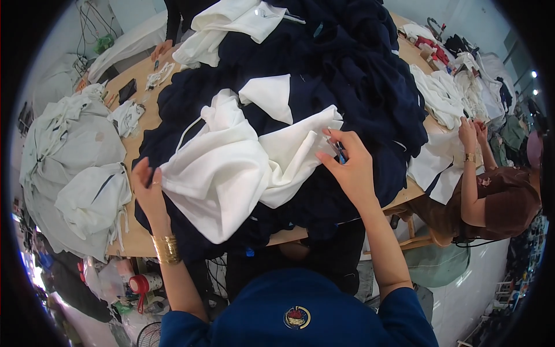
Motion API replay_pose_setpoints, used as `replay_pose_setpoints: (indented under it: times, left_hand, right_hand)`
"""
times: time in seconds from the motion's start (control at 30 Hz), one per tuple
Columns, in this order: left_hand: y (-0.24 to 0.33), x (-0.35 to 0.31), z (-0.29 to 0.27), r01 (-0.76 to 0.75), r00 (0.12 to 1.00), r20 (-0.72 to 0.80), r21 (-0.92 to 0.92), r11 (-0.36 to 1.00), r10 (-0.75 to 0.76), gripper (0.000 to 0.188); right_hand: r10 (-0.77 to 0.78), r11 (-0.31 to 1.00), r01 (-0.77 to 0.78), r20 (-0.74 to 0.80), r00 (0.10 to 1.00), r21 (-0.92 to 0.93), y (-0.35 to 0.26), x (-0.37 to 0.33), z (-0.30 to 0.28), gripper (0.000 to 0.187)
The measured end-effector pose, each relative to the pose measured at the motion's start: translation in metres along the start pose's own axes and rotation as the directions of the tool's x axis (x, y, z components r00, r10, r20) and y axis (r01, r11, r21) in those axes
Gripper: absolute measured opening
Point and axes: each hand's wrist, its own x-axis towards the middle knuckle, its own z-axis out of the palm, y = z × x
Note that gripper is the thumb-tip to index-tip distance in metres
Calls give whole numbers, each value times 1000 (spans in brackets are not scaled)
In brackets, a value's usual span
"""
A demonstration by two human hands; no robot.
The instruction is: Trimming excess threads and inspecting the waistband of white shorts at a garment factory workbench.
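Note:
A white garment piece [217, 179] lies bunched over a large pile of navy fabric [358, 87] in front of me. My left hand [149, 185] is at its left edge, thumb and fingers apart with a dark gap between them; the cloth comes up against the thumb. At the garment's right end, my right hand [351, 165] holds small thread snips [341, 155] with a blue part. Its thumb and forefinger are beside the white fabric's edge, and the palm hides most of the snips. A separate-looking white flap [269, 97] rests just beyond.
More white cloth [231, 26] tops the pile's far side, near another person's hand [163, 50]. Pale garments [75, 156] are heaped at left, beside a dark phone [127, 91]. At right, a seated co-worker [497, 196] handles white pieces [439, 162] on the wooden table [410, 194].

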Motion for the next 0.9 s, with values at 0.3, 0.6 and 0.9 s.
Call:
replay_pose_setpoints:
  times: [0.3, 0.6, 0.9]
  left_hand:
    - [106, -75, 100, -413, 724, 608, 3, 911, 326, 26]
    - [89, -94, 153, -196, 762, 629, 1, 981, 152, 21]
    - [94, -81, 133, 102, 688, 721, 12, 995, -79, 16]
  right_hand:
    - [278, 932, -284, 57, 959, 226, -12, -12, -10, 13]
    - [223, 845, -337, 300, 928, 415, -33, -44, -37, 7]
    - [218, 954, -236, 109, 970, 185, -11, -38, -21, 14]
